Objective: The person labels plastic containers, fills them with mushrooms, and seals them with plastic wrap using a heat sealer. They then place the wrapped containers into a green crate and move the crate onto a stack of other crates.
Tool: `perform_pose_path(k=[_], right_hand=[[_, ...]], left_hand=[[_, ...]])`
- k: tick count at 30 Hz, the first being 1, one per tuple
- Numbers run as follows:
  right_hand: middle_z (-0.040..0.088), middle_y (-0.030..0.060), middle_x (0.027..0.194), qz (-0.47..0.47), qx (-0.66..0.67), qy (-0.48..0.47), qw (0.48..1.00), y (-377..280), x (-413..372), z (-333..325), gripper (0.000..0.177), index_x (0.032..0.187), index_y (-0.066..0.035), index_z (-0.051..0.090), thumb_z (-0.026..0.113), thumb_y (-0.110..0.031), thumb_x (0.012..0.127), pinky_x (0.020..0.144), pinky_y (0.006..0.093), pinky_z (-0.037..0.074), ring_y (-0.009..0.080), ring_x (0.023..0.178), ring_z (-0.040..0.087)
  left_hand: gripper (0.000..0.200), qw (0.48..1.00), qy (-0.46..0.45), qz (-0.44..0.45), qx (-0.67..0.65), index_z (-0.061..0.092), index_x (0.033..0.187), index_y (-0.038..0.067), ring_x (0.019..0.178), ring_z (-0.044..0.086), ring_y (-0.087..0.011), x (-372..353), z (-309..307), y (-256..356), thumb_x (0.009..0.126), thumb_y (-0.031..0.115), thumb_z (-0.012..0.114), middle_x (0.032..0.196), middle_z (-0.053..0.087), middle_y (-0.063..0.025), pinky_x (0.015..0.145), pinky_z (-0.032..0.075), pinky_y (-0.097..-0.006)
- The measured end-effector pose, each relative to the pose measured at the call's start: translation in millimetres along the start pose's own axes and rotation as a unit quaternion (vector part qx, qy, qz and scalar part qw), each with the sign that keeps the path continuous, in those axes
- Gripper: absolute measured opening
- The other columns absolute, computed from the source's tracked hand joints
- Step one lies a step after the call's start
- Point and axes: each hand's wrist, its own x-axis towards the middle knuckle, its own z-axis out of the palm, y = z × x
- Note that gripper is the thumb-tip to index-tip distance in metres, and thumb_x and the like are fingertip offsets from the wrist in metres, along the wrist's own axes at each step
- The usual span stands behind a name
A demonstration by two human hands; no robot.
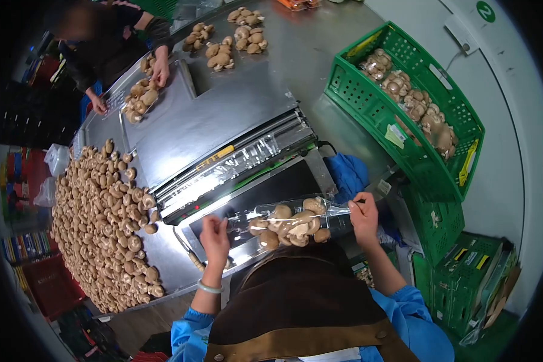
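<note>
In front of my apron hangs a pack of brown mushrooms under clear plastic film, above the dark plate of a wrapping machine. My left hand, a little blurred, is closed on the film's left end. At the other end, my right hand pinches the film, which is drawn taut and twisted there. A blue cloth lies just beyond my right hand, beside the machine.
A large heap of loose mushrooms covers the left of the steel table. Across it, a person's hand touches mushrooms on a tray. Several mushroom clusters lie at the back. A green crate with wrapped packs stands right, above stacked green crates.
</note>
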Motion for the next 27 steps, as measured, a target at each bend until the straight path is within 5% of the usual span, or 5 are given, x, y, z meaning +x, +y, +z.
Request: perform_pose_path(k=[7,8,16,21,27], right_hand=[[0.059,0.0062,0.088,0.085,0.294,0.037,0.951,122,2,63,0.023,0.105,-0.006,0.055,0.048,-0.026,0.096,0.07,0.0311,0.046,0.0137,0.076,0.056],[0.064,0.0109,0.095,0.24,0.59,-0.058,0.769,108,-1,66,0.035,0.109,-0.005,0.055,0.041,-0.035,0.098,0.079,0.0368,0.051,0.0217,0.085,0.063],[0.063,0.0095,0.106,0.257,0.597,-0.526,0.548,86,-99,90,0.04,0.117,-0.004,0.055,0.042,-0.037,0.097,0.086,0.0357,0.051,0.0216,0.101,0.062],[0.062,0.0119,0.113,0.081,0.161,-0.45,0.875,-80,-45,4,0.036,0.12,0.001,0.054,0.052,-0.022,0.092,0.088,0.0285,0.048,0.0178,0.103,0.06],[0.05,0.0219,0.126,-0.224,-0.184,-0.426,0.857,-192,-19,-65,0.076,0.136,-0.002,0.036,0.071,-0.039,0.08,0.092,0.0404,0.044,0.0343,0.115,0.052]], left_hand=[[0.024,0.912,-0.117,0.334,0.207,0.054,0.111,0.01,0.071,0.061,-0.0205,46,85,34,0.088,0.003,0.055,0.079,0.057,-0.0058,0.062,0.05,-0.0318],[0.024,0.953,-0.159,0.251,0.056,0.053,0.112,0.009,0.07,0.058,-0.0173,43,92,40,0.089,0.004,0.055,0.079,0.054,-0.0033,0.062,0.048,-0.0288],[0.028,0.725,-0.463,-0.008,-0.509,0.044,0.103,0.007,0.072,0.049,-0.0099,-25,46,147,0.085,0.007,0.066,0.087,0.052,-0.0036,0.067,0.045,-0.0238],[0.041,0.526,-0.611,-0.192,-0.559,0.043,0.12,0.006,0.095,0.056,-0.0216,-39,42,210,0.086,0.012,0.065,0.112,0.055,-0.0141,0.085,0.045,-0.0354],[0.031,0.571,-0.645,-0.176,-0.476,0.053,0.116,0.005,0.093,0.059,-0.0199,-22,96,229,0.087,0.01,0.063,0.106,0.061,-0.0115,0.084,0.048,-0.0351]])
